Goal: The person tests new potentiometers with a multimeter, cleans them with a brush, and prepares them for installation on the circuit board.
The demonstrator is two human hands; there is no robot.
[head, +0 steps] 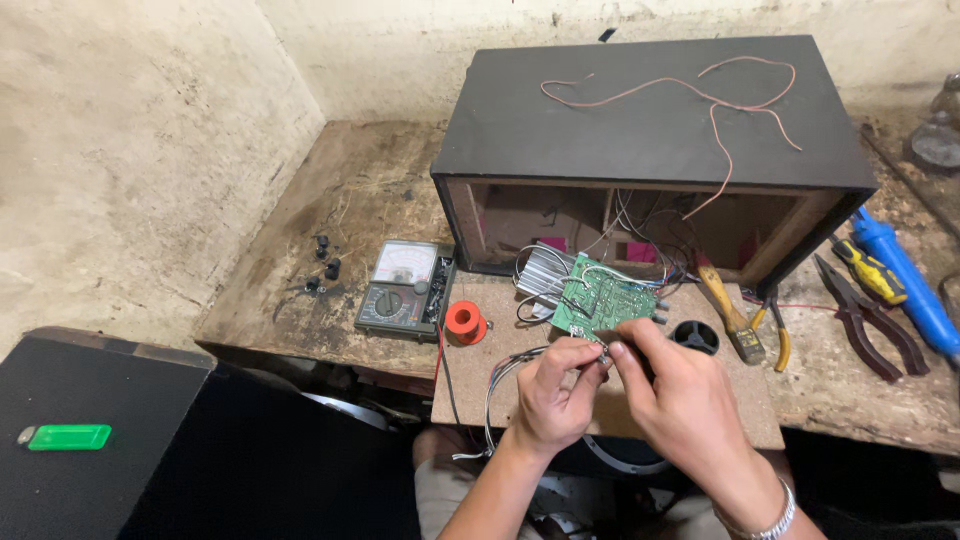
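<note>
Rough plastered walls, stained and pale, closing in a corner around a worn wooden tabletop [300, 300].

Head view: both hands meeting just in front of a green circuit board [600, 303] with silver finned heat sink, lying flat on a brown board at the mouth of a black open-backed speaker cabinet [650, 120]. Left hand [555, 395] with fingertips pressed together, pinching the end of a thin grey wire bundle [497, 385] that loops down off the tabletop edge. Right hand [685, 400] likewise closed in a pinch on what looks like a small metal tip, too small to tell apart, touching the left fingertips. Board just beyond the pinch, away from the body, long axis slanting from near left to far right; both hands about equally near, the left a little closer to its near corner. Loose pink wire [700, 95] sprawled on the cabinet top. Analogue multimeter with grey face [405, 290] and orange solder spool [465, 322] to the left of the board; yellow-handled screwdriver [730, 310], dark pliers [870, 320] and blue-handled tool [905, 275] to the right. Green lighter [68, 436] on a black surface at lower left.
</note>
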